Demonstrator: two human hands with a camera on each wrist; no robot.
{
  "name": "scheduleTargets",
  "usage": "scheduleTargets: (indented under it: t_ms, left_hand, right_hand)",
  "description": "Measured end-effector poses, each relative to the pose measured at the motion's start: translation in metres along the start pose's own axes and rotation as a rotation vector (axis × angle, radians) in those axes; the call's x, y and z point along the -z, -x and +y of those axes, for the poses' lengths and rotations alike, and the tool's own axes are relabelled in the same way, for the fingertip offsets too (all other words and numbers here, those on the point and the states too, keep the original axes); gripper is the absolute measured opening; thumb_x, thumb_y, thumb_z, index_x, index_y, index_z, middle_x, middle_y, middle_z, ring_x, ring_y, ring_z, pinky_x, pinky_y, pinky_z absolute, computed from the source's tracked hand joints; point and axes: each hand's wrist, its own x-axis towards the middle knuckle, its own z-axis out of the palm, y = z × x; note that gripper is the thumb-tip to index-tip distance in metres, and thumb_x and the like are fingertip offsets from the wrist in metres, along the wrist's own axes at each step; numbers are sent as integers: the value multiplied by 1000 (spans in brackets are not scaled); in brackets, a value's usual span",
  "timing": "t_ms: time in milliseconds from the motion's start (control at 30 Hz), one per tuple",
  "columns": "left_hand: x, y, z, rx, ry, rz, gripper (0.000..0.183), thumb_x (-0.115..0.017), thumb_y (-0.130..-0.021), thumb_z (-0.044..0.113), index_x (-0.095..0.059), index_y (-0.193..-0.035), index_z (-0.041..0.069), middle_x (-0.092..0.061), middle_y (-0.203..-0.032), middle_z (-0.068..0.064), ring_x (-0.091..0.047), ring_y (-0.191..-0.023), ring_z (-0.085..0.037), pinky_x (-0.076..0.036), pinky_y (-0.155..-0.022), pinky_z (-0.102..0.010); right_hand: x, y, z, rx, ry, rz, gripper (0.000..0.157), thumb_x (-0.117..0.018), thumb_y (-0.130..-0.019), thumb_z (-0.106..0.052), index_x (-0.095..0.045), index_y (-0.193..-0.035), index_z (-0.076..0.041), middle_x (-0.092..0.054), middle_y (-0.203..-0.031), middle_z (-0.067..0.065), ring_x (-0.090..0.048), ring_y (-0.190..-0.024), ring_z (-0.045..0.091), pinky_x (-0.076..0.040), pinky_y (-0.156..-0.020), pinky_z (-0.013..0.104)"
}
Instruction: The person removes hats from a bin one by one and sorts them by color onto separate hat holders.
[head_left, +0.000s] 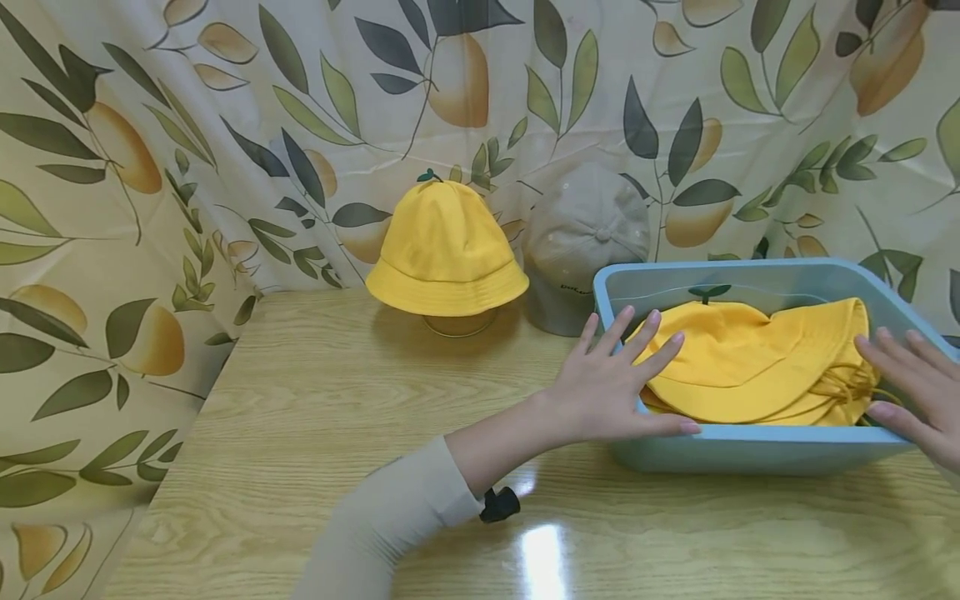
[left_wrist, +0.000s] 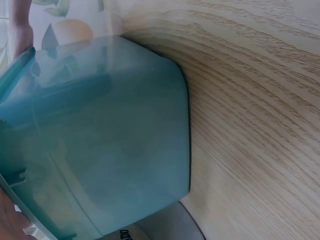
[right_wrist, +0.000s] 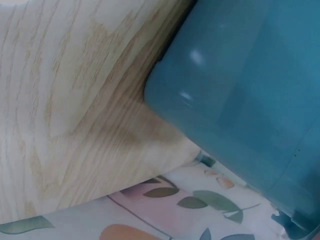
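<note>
A blue plastic bin [head_left: 757, 450] stands on the right of the table in the head view. Inside lies a yellow hat [head_left: 712, 358] with a small green sprout on top, over gathered yellow cloth with a cord [head_left: 843, 392]. My left hand [head_left: 611, 387] is at the bin's left rim, fingers straight and spread. At the right rim is my right hand [head_left: 926, 400], its fingers also straight, partly cut off by the frame edge. Neither hand grips the hat. Both wrist views show the bin's outer walls [left_wrist: 110, 140] [right_wrist: 245, 85] close up.
Left of the bin, a yellow bucket hat [head_left: 447, 242] with a green sprout sits on a wire stand [head_left: 459, 329]. A grey cap [head_left: 588, 221] stands between it and the bin, against the leaf-patterned curtain [head_left: 300, 167]. Under everything is a wood-grain table [head_left: 300, 417].
</note>
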Motion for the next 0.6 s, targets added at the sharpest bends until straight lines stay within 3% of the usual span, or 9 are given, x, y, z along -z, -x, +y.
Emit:
scheduleTargets:
  t_ms: [200,367,600]
  left_hand:
    - [-1,9,-8,-18,6,15,91,-28,-81,82,15,-147,37,16,-156,8,19,-144,-19,6,-116,-47]
    - [-2,19,-17,-33,20,34,91,-30,-81,81,13,-148,36,18,-155,7,23,-142,-18,6,-116,-47]
    - [-2,30,-25,-44,36,45,91,-31,-82,81,9,-149,35,15,-157,5,24,-141,-18,6,-116,-48]
  right_hand:
    - [4,-4,-13,6,91,-53,73,-48,-97,-36,-4,-153,-22,5,-158,2,17,-143,21,19,-109,56]
    - [7,-5,-30,-15,91,-83,76,-49,-96,-39,-3,-153,-23,7,-158,-1,18,-143,17,20,-110,53]
    - [8,-11,-47,-43,155,-143,77,-49,-96,-41,-1,-153,-20,5,-158,10,21,-142,17,22,-109,51]
